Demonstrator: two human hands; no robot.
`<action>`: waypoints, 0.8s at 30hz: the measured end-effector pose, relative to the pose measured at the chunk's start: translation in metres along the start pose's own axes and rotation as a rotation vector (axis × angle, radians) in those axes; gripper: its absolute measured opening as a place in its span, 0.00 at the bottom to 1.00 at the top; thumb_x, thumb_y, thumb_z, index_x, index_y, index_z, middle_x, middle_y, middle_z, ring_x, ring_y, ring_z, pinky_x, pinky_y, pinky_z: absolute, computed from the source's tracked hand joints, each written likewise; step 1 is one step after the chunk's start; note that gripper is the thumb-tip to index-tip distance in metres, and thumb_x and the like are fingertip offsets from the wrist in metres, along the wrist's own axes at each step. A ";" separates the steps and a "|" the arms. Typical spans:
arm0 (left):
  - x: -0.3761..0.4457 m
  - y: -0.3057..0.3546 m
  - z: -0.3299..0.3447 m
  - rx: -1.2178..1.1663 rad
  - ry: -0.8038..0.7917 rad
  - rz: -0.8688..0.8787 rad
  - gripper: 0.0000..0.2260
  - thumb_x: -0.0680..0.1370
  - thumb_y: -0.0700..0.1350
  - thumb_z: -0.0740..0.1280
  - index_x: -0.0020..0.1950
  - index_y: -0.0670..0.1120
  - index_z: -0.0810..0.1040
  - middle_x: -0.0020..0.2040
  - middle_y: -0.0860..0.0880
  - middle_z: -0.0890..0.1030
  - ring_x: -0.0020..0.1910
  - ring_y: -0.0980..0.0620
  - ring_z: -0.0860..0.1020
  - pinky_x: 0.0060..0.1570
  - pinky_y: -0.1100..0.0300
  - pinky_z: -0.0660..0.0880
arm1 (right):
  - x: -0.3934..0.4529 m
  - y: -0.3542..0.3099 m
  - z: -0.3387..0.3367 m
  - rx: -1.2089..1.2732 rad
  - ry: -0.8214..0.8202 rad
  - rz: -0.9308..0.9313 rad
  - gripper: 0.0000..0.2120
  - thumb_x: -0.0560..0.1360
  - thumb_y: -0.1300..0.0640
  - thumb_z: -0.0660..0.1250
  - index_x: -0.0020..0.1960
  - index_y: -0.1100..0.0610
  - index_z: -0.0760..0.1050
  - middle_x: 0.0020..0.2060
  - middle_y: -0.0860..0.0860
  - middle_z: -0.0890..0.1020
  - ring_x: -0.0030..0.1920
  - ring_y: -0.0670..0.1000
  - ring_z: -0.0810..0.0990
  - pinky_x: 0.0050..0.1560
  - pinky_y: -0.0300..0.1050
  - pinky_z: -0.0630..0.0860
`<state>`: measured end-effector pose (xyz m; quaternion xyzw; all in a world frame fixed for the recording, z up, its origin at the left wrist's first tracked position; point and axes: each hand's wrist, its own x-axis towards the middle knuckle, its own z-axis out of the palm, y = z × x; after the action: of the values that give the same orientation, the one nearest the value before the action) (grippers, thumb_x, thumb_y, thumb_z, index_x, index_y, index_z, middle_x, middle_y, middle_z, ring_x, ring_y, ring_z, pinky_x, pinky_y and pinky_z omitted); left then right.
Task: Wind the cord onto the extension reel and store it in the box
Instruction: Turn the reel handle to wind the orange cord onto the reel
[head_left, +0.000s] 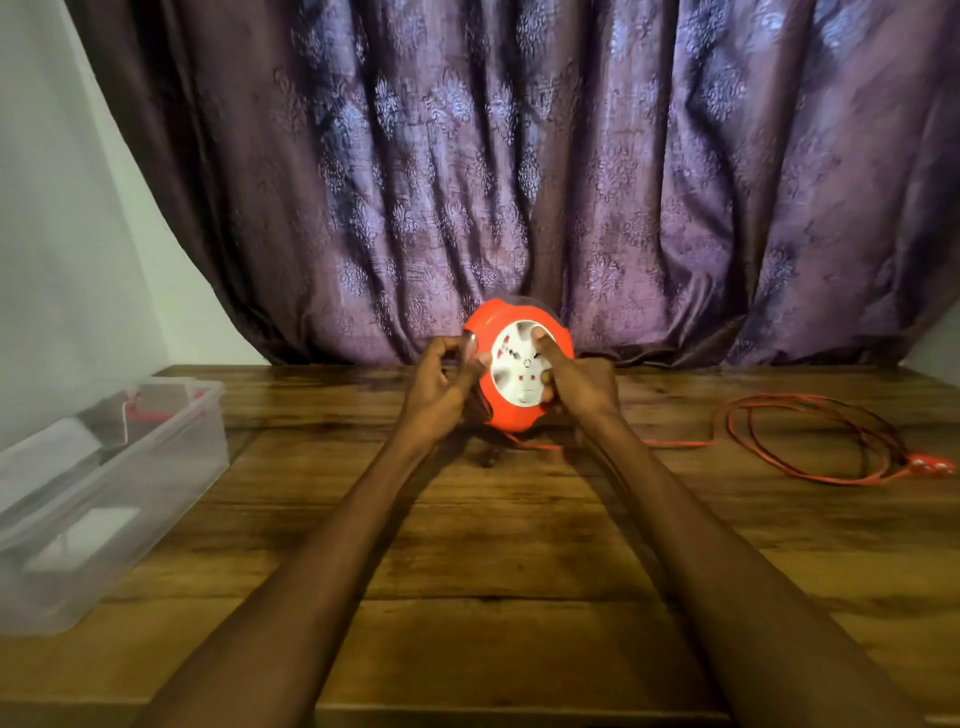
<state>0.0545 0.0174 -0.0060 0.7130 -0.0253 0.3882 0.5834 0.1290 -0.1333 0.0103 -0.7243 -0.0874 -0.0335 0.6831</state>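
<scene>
An orange extension reel (498, 410) with a white socket face (514, 364) stands upright above the middle of the wooden table (493, 545). My left hand (441, 384) grips its left edge, fingers curled round the rim. My right hand (576, 384) holds the right side, thumb pressed on the white face. The orange cord (810, 441) runs from under the reel to the right and lies in loose loops on the table, ending in its plug (930, 462) near the right edge.
A clear plastic box (104, 499) stands at the table's left edge, with white items and something red inside. A purple patterned curtain (519, 182) hangs behind the table. A small dark object (488, 457) lies under the reel.
</scene>
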 end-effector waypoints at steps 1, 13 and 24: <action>0.001 -0.001 -0.001 0.004 -0.005 -0.005 0.07 0.75 0.47 0.73 0.48 0.53 0.75 0.45 0.48 0.79 0.42 0.47 0.78 0.41 0.48 0.78 | 0.003 0.004 0.001 0.081 0.011 -0.014 0.28 0.72 0.37 0.70 0.24 0.57 0.78 0.21 0.50 0.80 0.23 0.49 0.77 0.31 0.45 0.72; 0.015 0.006 -0.029 -0.005 0.202 -0.144 0.10 0.80 0.47 0.67 0.40 0.46 0.77 0.25 0.52 0.73 0.23 0.57 0.69 0.24 0.65 0.67 | 0.010 0.017 -0.011 -0.954 -0.242 -1.093 0.19 0.74 0.50 0.67 0.64 0.43 0.71 0.62 0.51 0.72 0.54 0.58 0.78 0.47 0.56 0.79; 0.021 0.008 -0.037 0.045 0.066 -0.152 0.17 0.79 0.52 0.67 0.46 0.36 0.79 0.33 0.38 0.76 0.25 0.50 0.71 0.27 0.60 0.67 | 0.000 0.011 -0.003 -1.150 -0.280 -1.180 0.27 0.76 0.47 0.66 0.73 0.37 0.63 0.69 0.53 0.71 0.60 0.56 0.78 0.48 0.52 0.74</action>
<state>0.0458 0.0557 0.0133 0.7128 0.0567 0.3666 0.5952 0.1313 -0.1366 -0.0001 -0.7928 -0.5058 -0.3348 0.0598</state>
